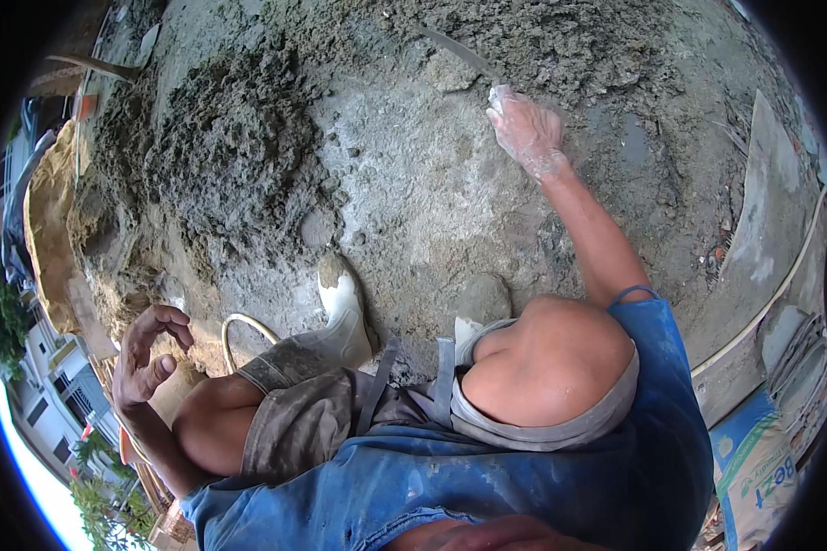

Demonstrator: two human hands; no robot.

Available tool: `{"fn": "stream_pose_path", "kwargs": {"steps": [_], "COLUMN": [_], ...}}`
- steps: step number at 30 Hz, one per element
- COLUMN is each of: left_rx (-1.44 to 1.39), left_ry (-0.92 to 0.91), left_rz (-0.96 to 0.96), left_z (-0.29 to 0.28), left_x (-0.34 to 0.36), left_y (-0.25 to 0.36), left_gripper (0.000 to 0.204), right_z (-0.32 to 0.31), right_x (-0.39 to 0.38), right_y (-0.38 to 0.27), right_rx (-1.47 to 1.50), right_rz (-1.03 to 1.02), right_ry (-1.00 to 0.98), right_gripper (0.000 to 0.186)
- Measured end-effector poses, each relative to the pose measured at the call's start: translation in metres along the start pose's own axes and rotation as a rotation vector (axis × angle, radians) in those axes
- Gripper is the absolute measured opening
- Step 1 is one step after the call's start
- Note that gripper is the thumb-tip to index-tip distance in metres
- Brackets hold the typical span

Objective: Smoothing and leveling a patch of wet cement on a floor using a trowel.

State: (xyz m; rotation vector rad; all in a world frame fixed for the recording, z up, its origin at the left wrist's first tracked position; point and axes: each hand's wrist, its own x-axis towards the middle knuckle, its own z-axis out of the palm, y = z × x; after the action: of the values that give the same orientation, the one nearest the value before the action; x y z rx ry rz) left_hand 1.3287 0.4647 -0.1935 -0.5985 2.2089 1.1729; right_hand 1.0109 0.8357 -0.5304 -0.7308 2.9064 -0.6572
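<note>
My right hand, coated in pale grey mortar, is closed on a trowel at the end of an outstretched arm. The trowel's narrow-looking grey metal blade points to the far left, over the wet mortar; its handle is hidden in my grip. Raised beside my left knee, my left hand holds nothing, its fingers bent and apart from the thumb. A dark, lumpy heap of mortar lies ahead of my left boot. Mortar also cakes the toe of my right boot.
A hose loops beside my left boot. At the right, a pale flat board lies along the ground, with a printed bag nearer me. A mound of yellowish sand rises at the far left, near a wooden handle.
</note>
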Motion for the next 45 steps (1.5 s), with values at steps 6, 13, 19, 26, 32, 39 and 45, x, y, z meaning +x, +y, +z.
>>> {"fn": "stream_pose_path", "kwargs": {"steps": [6, 13, 19, 26, 32, 39, 45], "left_rx": [0.007, 0.022, 0.003, -0.034, -0.045, -0.044, 0.437], "left_ry": [-0.048, 0.017, 0.087, 0.143, 0.142, 0.121, 0.155], "left_rz": [0.005, -0.056, 0.003, 0.059, 0.061, 0.065, 0.032], "left_z": [0.008, -0.001, -0.001, 0.003, 0.008, 0.002, 0.025], "left_x": [0.006, -0.009, -0.008, -0.028, -0.024, -0.042, -0.040], "left_y": [0.001, 0.010, 0.004, 0.003, 0.018, 0.007, 0.048], "left_gripper": [0.082, 0.084, 0.086, 0.088, 0.087, 0.083, 0.056], "right_z": [-0.004, -0.003, 0.034, 0.062, 0.075, 0.063, 0.019], "right_x": [-0.024, -0.081, -0.037, -0.023, -0.025, -0.038, -0.041], "right_y": [-0.005, 0.005, 0.006, -0.003, 0.002, -0.007, 0.009], "right_rx": [0.082, 0.942, 1.061, 1.121, 1.207, 1.238, 1.060], "right_rz": [0.133, 0.566, 0.527, 0.515, 0.451, 0.292, 0.249], "right_ry": [-0.276, -0.659, -0.524, -0.586, -0.535, -0.531, -0.651], "right_gripper": [0.030, 0.032, 0.032, 0.033, 0.031, 0.028, 0.025]}}
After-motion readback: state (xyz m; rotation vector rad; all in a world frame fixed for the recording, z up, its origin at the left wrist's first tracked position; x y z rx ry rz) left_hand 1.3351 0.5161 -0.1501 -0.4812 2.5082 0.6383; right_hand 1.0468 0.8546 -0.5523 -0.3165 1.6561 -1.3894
